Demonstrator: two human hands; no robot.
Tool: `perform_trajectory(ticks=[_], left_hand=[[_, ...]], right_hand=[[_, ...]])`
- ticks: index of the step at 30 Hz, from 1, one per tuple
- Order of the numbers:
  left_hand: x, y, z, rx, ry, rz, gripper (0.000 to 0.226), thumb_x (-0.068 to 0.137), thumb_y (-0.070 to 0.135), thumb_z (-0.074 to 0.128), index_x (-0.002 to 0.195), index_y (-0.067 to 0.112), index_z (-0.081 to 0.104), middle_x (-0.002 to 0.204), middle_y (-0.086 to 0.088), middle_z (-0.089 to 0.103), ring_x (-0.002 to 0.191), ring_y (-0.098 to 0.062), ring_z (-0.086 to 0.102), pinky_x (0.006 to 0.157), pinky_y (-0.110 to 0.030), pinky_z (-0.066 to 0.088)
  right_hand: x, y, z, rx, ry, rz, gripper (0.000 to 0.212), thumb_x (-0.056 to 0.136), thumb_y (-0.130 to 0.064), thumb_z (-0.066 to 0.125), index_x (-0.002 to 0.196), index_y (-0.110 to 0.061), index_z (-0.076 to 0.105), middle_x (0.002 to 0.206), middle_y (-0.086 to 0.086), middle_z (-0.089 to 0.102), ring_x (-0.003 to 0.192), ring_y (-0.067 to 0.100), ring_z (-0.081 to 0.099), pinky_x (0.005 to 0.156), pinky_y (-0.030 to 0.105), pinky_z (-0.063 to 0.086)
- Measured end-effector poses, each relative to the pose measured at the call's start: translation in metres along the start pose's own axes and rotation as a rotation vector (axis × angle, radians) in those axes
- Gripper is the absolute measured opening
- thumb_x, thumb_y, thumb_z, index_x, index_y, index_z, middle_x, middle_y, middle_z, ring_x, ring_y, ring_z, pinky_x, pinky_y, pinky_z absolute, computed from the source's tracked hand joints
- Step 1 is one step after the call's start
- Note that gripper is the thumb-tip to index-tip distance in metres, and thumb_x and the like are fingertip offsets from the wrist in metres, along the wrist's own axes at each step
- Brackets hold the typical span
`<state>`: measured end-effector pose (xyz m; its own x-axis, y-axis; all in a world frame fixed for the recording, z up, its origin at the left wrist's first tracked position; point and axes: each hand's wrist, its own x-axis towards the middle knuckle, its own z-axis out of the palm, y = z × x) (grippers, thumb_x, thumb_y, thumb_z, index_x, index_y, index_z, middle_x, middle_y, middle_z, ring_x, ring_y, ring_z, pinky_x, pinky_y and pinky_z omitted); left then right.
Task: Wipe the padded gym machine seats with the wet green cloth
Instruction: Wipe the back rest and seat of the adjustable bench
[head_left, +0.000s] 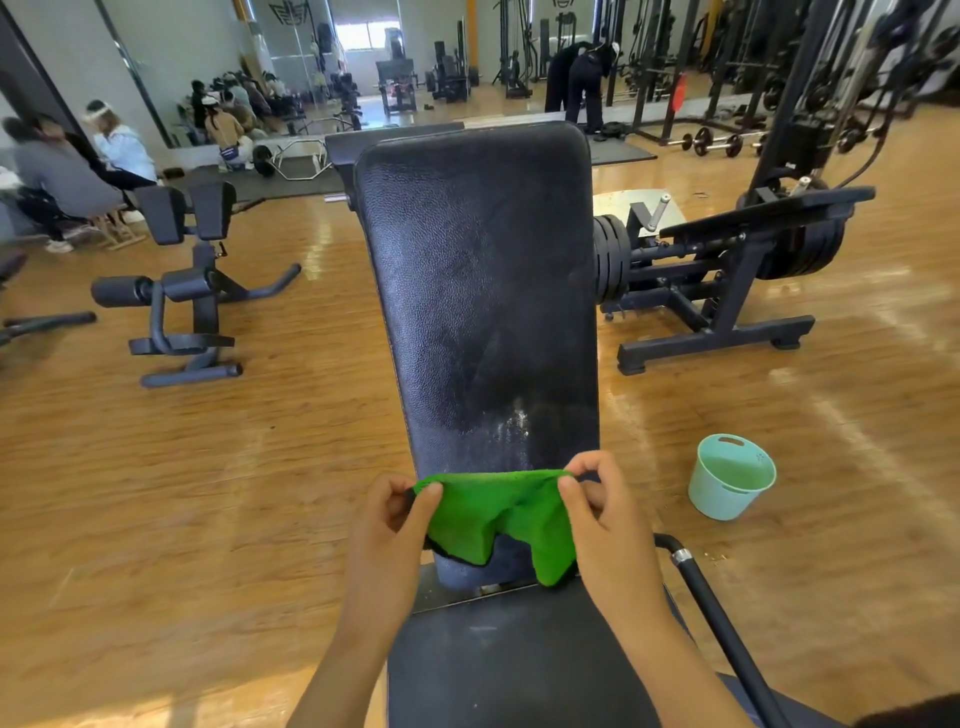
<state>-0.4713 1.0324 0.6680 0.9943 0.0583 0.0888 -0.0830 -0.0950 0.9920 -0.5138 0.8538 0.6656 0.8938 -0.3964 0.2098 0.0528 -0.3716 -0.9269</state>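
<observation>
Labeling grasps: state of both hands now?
Left hand: pinching the green cloth at its left corner.
Right hand: pinching the cloth's right corner.

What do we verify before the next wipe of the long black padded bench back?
1. Grip on green microfibre cloth: ok, left hand and right hand pinch its top corners.
2. Cloth spread flat: not ok, it sags in folds.
3. Cloth touching black padded bench back: cannot tell.
4. Pad surface unobstructed: ok.
5. Cloth wetness: cannot tell.
6. Pale green plastic bucket upright on floor: ok.
</observation>
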Motion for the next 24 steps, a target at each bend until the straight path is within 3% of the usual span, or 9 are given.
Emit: perform_trajectory(ticks=[2,6,9,17,20,24], left_hand=[[0.004,0.002,-0.003,-0.021,0.027,-0.022,0.018,0.093,0.010,0.060,0.078,0.007,0.050,0.060,0.002,0.050,0.058,-0.007,0.045,0.054,-0.028,0.041],[0.013,0.001,-0.005,0.069,0.033,0.037,0.022,0.091,0.016,0.064,0.076,0.010,0.048,0.063,0.001,0.045,0.060,-0.009,0.040,0.059,-0.033,0.035],[0.008,0.007,0.005,0.192,0.043,0.131,0.024,0.088,0.015,0.067,0.073,0.013,0.049,0.063,0.008,0.045,0.059,-0.004,0.041,0.058,-0.019,0.035],[-0.025,0.007,0.028,0.215,-0.255,0.185,0.019,0.080,0.022,0.076,0.081,0.033,0.060,0.082,0.012,0.063,0.078,-0.007,0.060,0.067,-0.015,0.044],[-0.027,0.000,0.026,0.311,-0.288,0.237,0.038,0.063,0.041,0.079,0.092,0.032,0.058,0.094,0.014,0.058,0.090,-0.009,0.059,0.075,-0.015,0.046],[-0.019,-0.005,0.022,0.374,-0.283,0.290,0.050,0.065,0.025,0.087,0.098,0.035,0.050,0.100,0.018,0.050,0.098,-0.006,0.054,0.079,-0.014,0.043]], right_hand=[[0.007,0.000,-0.007,0.002,-0.039,-0.011,0.014,0.095,-0.019,0.058,0.086,-0.029,0.053,0.062,-0.009,0.058,0.057,0.007,0.050,0.054,0.035,0.039],[0.012,-0.002,-0.009,0.001,-0.102,0.008,0.016,0.094,-0.018,0.060,0.081,-0.025,0.055,0.047,-0.008,0.040,0.048,0.008,0.031,0.049,0.025,0.026],[0.010,-0.002,0.000,0.027,-0.124,0.077,0.015,0.094,-0.014,0.058,0.081,-0.018,0.053,0.045,-0.006,0.037,0.047,0.008,0.028,0.049,0.029,0.025],[0.001,-0.011,0.023,0.100,-0.137,0.229,0.013,0.092,-0.013,0.060,0.081,-0.021,0.057,0.067,-0.004,0.061,0.065,0.008,0.057,0.063,0.029,0.046],[0.001,-0.014,0.023,0.125,-0.156,0.261,0.012,0.091,-0.011,0.059,0.081,-0.019,0.060,0.072,0.002,0.068,0.072,0.017,0.066,0.068,0.038,0.054],[0.002,-0.018,0.022,0.277,-0.210,0.329,0.017,0.091,-0.006,0.056,0.083,-0.017,0.066,0.081,0.011,0.073,0.083,0.028,0.071,0.078,0.048,0.058]])
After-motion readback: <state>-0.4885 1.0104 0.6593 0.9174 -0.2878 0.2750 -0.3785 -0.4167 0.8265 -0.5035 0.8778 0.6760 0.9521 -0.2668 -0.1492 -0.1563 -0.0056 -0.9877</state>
